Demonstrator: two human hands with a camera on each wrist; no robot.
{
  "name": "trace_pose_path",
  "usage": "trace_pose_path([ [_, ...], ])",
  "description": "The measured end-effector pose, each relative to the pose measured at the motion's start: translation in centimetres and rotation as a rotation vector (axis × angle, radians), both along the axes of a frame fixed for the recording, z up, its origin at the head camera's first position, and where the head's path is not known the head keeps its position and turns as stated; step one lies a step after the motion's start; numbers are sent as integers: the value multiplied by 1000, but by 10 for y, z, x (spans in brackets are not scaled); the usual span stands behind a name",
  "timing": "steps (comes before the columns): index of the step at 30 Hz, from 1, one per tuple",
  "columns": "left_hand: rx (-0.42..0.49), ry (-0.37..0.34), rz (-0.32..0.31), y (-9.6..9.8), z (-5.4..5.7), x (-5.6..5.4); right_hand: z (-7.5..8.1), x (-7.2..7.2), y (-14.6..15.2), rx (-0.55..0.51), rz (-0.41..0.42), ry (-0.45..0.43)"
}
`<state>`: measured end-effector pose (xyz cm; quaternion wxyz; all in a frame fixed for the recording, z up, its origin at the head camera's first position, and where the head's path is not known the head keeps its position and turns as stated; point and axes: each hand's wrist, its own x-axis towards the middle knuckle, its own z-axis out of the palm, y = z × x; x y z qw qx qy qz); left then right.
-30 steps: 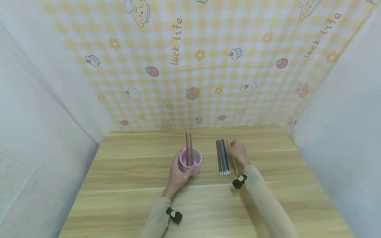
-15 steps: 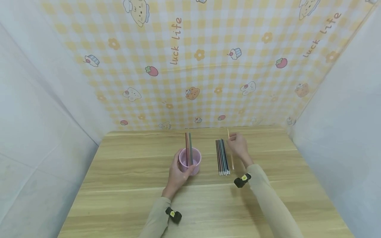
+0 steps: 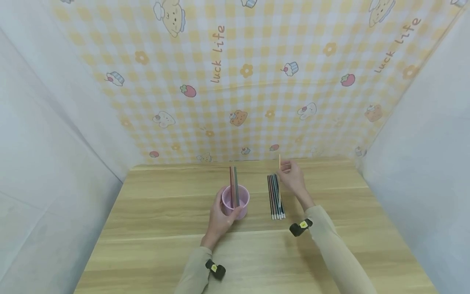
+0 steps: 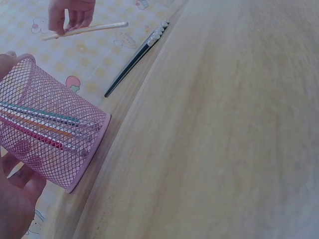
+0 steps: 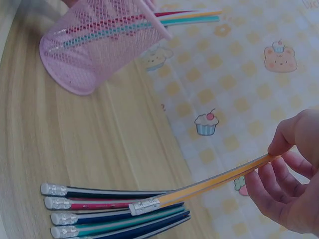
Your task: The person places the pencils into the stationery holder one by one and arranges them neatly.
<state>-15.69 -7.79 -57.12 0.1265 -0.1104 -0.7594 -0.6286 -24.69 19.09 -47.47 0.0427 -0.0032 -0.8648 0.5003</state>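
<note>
My left hand grips a pink mesh pencil cup, its thumb at the near rim. Three pencils, red, orange and teal, lean inside and stick out past the top. My right hand pinches a yellow pencil between thumb and fingers, away from its eraser end. That pencil is raised, and its white eraser end overlaps the row of dark pencils in the head view. The row lies on the table right of the cup, eraser ends toward me.
The wooden table has a yellow checked cloth hanging behind its back edge. Pale sheets close off both sides. A small black device is strapped to each wrist over the sleeve.
My right hand has lifted the yellow pencil from beside the row and moved it slightly farther back, swinging its eraser end left over the row. My left hand and the cup stay put.
</note>
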Motion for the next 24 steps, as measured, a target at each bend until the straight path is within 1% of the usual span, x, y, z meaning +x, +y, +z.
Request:
trace_pose_path([
  [7,10,-7,2,1,0,1,14,7,-10,-54,27,46],
  [10,2,0,3,0,0,2,21,10,-15,-74,29,73],
  [12,-5,18,5,0,0,2,26,12,-19,-90,30,91],
  [15,-8,39,8,0,-1,2,35,15,-26,-99,34,126],
  [19,-8,24,13,0,-2,3,51,19,-38,-104,42,166],
  [22,-14,11,15,0,-2,4,62,21,-48,-142,71,201],
  [24,-17,12,15,0,-1,3,67,20,-55,-175,86,228],
])
